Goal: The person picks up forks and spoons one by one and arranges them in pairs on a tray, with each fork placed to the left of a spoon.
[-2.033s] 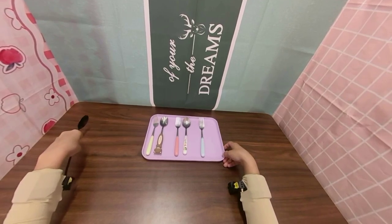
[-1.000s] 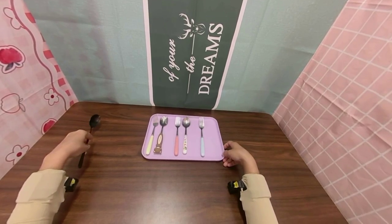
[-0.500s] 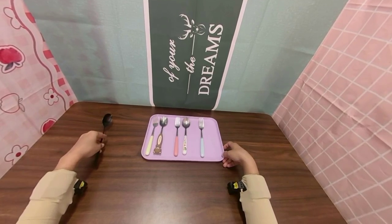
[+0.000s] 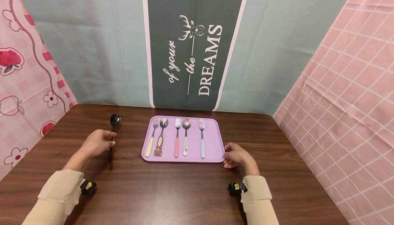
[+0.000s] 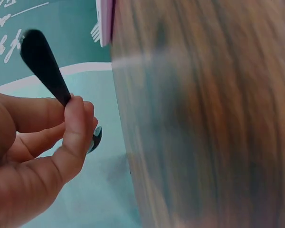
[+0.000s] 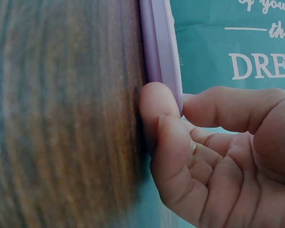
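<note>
My left hand (image 4: 97, 143) pinches a black spoon (image 4: 115, 120) by its handle, left of the tray, bowl toward the back. In the left wrist view the spoon's handle (image 5: 42, 61) sticks out between thumb and fingers, apart from the table. At the lilac tray's (image 4: 215, 143) front right corner, my right hand (image 4: 237, 155) grips the rim between thumb and fingers. The tray holds a yellow-handled fork (image 4: 149, 146), a spoon with a brown bear handle (image 4: 159, 141), a pink-handled fork (image 4: 176, 146), a spoon with a white patterned handle (image 4: 185, 145) and a light-blue-handled fork (image 4: 202, 148).
The tray lies near the back of a dark wooden table (image 4: 160, 190). A green printed cloth (image 4: 123, 47) hangs behind it. Pink cloths stand along both sides, a checked cloth (image 4: 347, 98) at the right.
My left hand has carried the black spoon rightward, closer to the tray, and its bowl has turned to face upward more. The right hand and the tray stay in place.
</note>
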`<state>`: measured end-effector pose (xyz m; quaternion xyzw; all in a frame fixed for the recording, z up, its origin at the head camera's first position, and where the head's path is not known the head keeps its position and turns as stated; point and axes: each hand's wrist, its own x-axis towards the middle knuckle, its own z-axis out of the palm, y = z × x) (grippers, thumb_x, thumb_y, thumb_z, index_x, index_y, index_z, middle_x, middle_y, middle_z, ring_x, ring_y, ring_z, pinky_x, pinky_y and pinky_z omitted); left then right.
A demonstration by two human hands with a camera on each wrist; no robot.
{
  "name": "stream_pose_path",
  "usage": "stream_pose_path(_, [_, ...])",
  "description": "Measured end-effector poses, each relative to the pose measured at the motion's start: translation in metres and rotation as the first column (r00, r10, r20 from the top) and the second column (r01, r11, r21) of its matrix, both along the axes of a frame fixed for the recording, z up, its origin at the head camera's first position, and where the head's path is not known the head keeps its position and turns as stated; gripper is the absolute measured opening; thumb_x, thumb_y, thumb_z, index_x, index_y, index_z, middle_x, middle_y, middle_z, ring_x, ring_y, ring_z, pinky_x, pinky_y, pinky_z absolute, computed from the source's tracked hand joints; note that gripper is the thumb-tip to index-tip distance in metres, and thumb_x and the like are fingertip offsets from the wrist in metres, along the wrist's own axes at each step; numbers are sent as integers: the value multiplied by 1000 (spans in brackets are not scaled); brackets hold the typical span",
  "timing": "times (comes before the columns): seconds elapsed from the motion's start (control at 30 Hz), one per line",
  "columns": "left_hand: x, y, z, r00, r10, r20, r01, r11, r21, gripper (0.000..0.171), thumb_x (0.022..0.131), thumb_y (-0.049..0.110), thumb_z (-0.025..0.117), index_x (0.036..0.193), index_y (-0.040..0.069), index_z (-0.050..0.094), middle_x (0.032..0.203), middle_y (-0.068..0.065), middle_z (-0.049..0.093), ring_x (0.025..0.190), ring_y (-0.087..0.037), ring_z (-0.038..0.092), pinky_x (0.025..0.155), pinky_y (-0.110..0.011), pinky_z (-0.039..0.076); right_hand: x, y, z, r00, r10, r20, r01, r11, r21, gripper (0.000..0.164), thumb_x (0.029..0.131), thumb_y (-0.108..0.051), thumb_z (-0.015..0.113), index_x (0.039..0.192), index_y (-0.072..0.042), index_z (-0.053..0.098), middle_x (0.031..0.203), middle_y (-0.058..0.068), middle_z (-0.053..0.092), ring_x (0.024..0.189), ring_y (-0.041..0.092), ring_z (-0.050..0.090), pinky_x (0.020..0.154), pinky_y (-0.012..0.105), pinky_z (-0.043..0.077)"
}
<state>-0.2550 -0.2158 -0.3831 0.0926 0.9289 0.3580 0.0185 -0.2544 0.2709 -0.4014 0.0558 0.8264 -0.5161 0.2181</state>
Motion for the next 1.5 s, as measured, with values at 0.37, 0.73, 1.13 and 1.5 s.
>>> stream_pose_path(0.37, [-5,27,5,999,-32,10,31,994,106,33,84,-4,59,111,-21,53,97,-32,59,77,-26,63,63,-34,53,0,0,-1,1000,-1,18,1,1000,-3,29,84,6,50,110,5,38,67,16,57,49,17,58,48,28,50])
stream_pose_path(0.73, [-14,54,3,999,-43,21,38,983,179,32,80,-6,59,109,-21,55,86,-22,62,69,-23,63,61,-33,53,1,-2,-3,1000,0,10,0,1000,-11,28,83,7,50,108,5,38,66,15,56,49,17,58,47,27,49])
stream_pose_path(1.13, [-26,82,11,997,-57,52,46,980,196,31,79,-7,59,107,-20,56,81,-18,61,64,-20,61,60,-33,52,-1,1,0,1000,3,7,-3,1000,-15,27,84,7,48,109,6,38,66,15,56,49,17,58,47,28,49])
stream_pose_path(1.5, [-35,107,9,996,-80,32,73,981,179,31,77,-8,60,106,-19,58,76,-13,61,61,-17,59,59,-32,52,-2,1,0,1000,5,15,-5,1000,-9,27,84,6,49,109,5,38,66,15,56,49,17,58,48,28,50])
